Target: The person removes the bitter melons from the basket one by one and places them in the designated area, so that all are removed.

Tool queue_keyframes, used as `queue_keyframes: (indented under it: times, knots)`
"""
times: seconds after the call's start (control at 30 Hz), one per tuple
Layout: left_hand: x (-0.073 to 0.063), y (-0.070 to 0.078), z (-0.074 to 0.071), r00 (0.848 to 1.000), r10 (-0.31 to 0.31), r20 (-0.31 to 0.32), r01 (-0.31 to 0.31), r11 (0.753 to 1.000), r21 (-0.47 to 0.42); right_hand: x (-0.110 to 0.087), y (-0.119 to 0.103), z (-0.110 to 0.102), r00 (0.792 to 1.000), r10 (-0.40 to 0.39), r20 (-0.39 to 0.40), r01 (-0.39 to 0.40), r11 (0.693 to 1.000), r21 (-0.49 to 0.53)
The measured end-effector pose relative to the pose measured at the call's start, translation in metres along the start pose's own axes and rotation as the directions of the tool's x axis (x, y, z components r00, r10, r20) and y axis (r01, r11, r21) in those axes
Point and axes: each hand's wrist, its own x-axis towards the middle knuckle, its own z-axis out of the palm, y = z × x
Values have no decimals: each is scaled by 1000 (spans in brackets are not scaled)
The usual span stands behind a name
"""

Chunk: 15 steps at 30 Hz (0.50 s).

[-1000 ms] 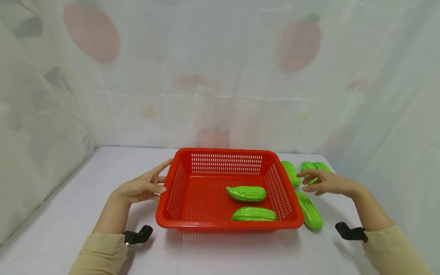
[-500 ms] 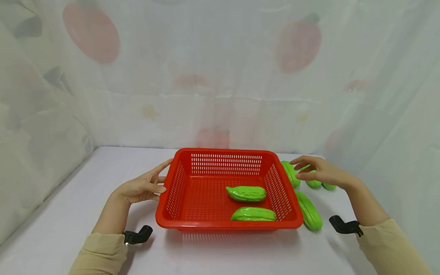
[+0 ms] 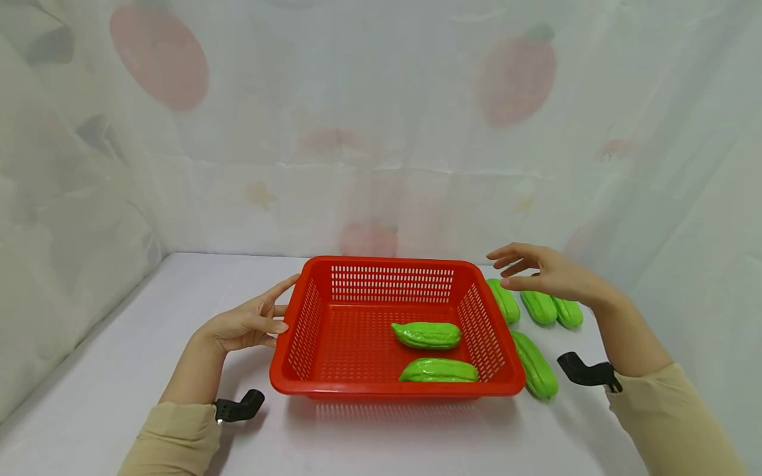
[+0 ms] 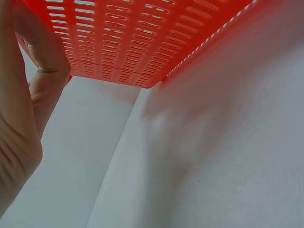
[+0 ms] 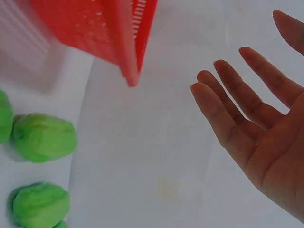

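A red plastic basket (image 3: pixel 363 388) with slotted walls lies on the white table. Inside it, on the right half, are two glossy green bitter melons, one further back (image 3: pixel 427 335) and one (image 3: pixel 439 371) by the front wall. My left hand (image 3: pixel 241 326) grips the basket's left rim, thumb at the edge and fingers spread along the outer side; the left wrist view shows bent fingers against the wall. My right hand (image 3: pixel 550 272) hovers past the basket's back right corner, holding nothing, its fingers loosely bent. Below it on the table lies a bitter melon (image 3: pixel 505 302).
Right of the basket lie more bitter melons: a long one (image 3: pixel 536 365) along its right side and two side by side (image 3: pixel 539 307) further back. A white printed curtain (image 3: pixel 381 145) hangs behind the table and along both sides.
My right hand has risen and moved left, from over the two back right bitter melons, which now show more fully. My left hand and the basket have stayed put.
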Motion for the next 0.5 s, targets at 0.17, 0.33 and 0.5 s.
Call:
queue_keyframes:
  times: [0.17,0.33,0.5]
  knots:
    - [1,1,1,1000,-1,-1,1,1000,1,6,-15,1,1000,-7,20,6,1000,27]
    - [1,0,0,1000,0,4,0,1000,-8,14,-25,6,999,-32,44,29,997,76]
    - [0,-1,0,1000,5,1,-5,1000,-17,23,-31,9,996,-71,54,66,993,93]
